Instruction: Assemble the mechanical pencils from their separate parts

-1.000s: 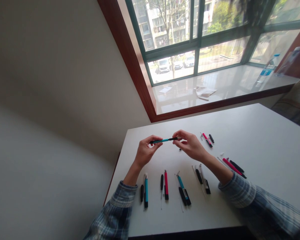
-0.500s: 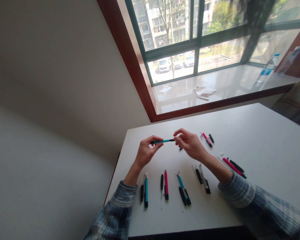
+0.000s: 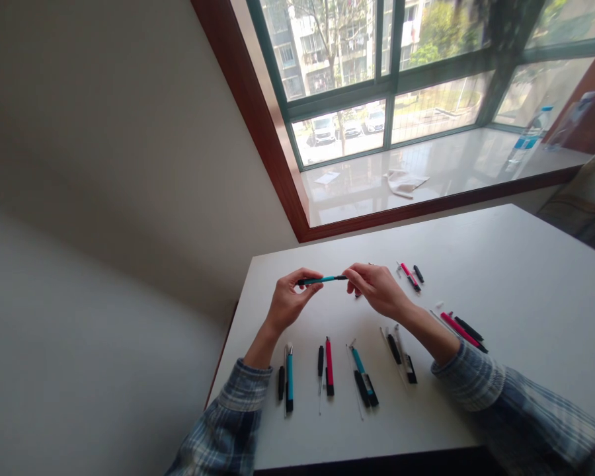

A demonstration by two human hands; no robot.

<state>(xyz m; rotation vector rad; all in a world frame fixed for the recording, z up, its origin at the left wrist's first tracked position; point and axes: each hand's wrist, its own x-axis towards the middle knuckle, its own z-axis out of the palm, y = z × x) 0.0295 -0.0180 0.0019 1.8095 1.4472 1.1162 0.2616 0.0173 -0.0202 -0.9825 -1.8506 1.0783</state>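
A teal and black pen (image 3: pixel 326 279) is held nearly level above the white table. My left hand (image 3: pixel 288 301) pinches its black left end between thumb and fingers. At the pen's dark right end, my right hand (image 3: pixel 377 289) is closed, thumb against fingers; the very tip is hidden there. Below the hands lie pens taken apart: a teal barrel (image 3: pixel 290 378) beside a black grip (image 3: pixel 281 383), a red barrel (image 3: pixel 330 367) with a black grip (image 3: pixel 320 361), and another teal barrel (image 3: pixel 364 375). A small dark piece (image 3: pixel 357 295) shows partly below my right fingers.
White and black pen parts (image 3: pixel 403 354) lie near my right forearm. Farther right are red pen parts (image 3: pixel 460 328), with a smaller red set (image 3: pixel 409 276) behind. A wall bounds the table (image 3: pixel 540 297) on the left. The windowsill holds a cloth (image 3: pixel 405 183) and a plastic bottle (image 3: pixel 530 135).
My right fingers, raised and loosely curled before, have come down and closed at the pen's right end. My left hand and the pen have hardly moved.
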